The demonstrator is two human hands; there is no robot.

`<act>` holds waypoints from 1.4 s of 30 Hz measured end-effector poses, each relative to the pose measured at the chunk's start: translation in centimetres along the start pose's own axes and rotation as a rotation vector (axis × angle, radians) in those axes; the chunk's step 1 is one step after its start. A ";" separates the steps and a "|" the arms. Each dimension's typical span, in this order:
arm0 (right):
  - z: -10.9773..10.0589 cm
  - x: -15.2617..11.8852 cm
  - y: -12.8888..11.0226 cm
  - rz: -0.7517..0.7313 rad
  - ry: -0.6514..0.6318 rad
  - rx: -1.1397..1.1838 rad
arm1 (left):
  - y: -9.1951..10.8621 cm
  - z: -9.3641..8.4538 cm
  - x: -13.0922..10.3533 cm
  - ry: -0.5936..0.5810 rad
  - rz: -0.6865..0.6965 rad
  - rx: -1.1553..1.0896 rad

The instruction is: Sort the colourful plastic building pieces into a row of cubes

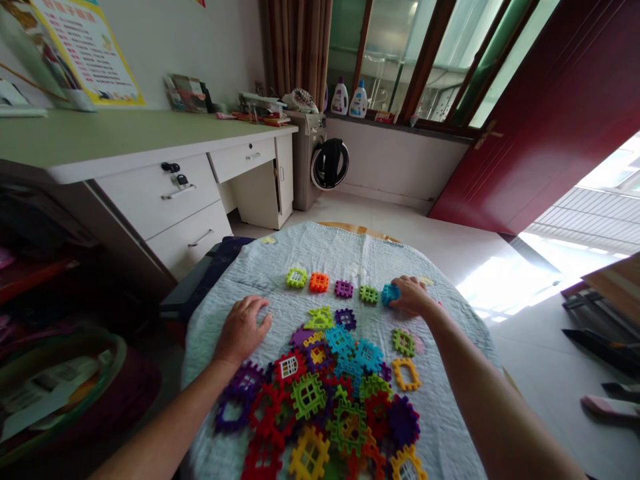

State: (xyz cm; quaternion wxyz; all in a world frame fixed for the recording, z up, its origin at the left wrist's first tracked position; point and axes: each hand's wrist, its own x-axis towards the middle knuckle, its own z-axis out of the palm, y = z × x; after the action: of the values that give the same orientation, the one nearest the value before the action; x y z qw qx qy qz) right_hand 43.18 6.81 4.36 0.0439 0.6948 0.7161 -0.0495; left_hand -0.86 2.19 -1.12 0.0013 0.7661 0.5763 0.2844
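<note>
My right hand has its fingers on a blue building tile at the right end of a row. Leftward in that row lie a small green tile, a purple tile, an orange tile and a lime tile with a white window. My left hand rests on the cloth, fingers spread, holding nothing. Between my arms spreads a heap of interlocking plastic tiles in several colours, among them a green tile and a red tile with a white window. A yellow frame tile lies at its right.
A pale cloth covers the round table. Beyond it stand a white desk and a washing machine with its door ajar. Detergent bottles stand on the sill. A red door is at right, a basket at left.
</note>
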 end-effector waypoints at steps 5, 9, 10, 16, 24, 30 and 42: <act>0.2 0.0 -0.2 -0.003 -0.016 -0.005 | 0.1 -0.1 0.0 -0.004 -0.006 -0.005; 0.4 0.0 -0.2 0.005 -0.018 -0.007 | 0.1 -0.1 0.0 -0.008 -0.007 -0.006; 0.4 -0.1 -0.2 0.007 -0.018 -0.007 | 0.0 -0.1 0.0 -0.008 -0.005 -0.006; -0.2 -0.6 -0.5 0.038 0.015 0.005 | 0.1 -0.1 0.1 -0.011 -0.004 -0.011; -1.2 -7.4 -1.9 -0.040 0.279 0.207 | 0.0 0.0 0.1 -0.010 -0.002 -0.010; 1.5 -14.4 -4.0 -0.115 0.254 0.462 | -0.2 0.2 0.0 -0.002 0.003 -0.012; 6.0 -15.5 -1.4 0.063 0.386 0.461 | -0.5 0.4 0.1 0.005 0.000 0.003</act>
State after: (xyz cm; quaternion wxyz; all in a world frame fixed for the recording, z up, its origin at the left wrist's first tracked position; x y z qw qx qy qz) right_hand 42.26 -9.37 0.44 -0.2505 0.7050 0.6591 -0.0762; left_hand -1.09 2.56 -1.51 -0.0014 0.7657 0.5766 0.2852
